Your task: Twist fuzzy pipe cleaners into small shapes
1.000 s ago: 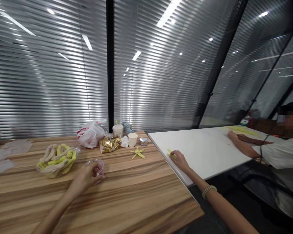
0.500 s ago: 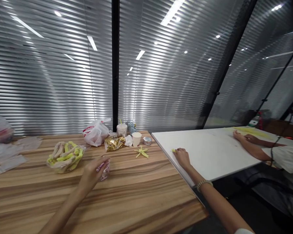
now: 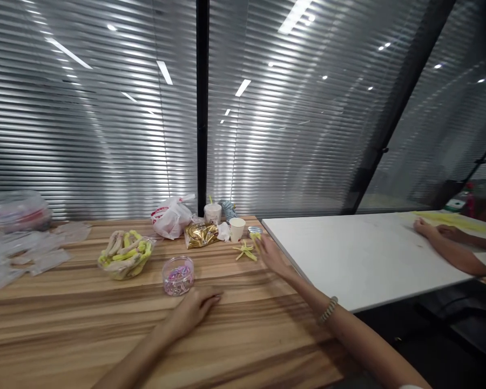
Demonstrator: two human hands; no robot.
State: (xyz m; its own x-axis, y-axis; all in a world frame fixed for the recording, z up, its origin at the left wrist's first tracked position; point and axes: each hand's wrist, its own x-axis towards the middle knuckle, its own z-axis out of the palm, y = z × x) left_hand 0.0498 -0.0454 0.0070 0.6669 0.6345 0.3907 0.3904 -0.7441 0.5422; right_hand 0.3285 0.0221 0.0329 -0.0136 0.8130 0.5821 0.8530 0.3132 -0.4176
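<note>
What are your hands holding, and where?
The left hand holds nothing. The right hand's fingertips may pinch a small yellow fuzzy strip; too blurred to be sure.

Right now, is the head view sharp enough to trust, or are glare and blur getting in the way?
In the head view, the right hand is motion-blurred, the blinds throw strong glare, and wide-angle distortion bows the edges; the clear tub stays fairly sharp.
</note>
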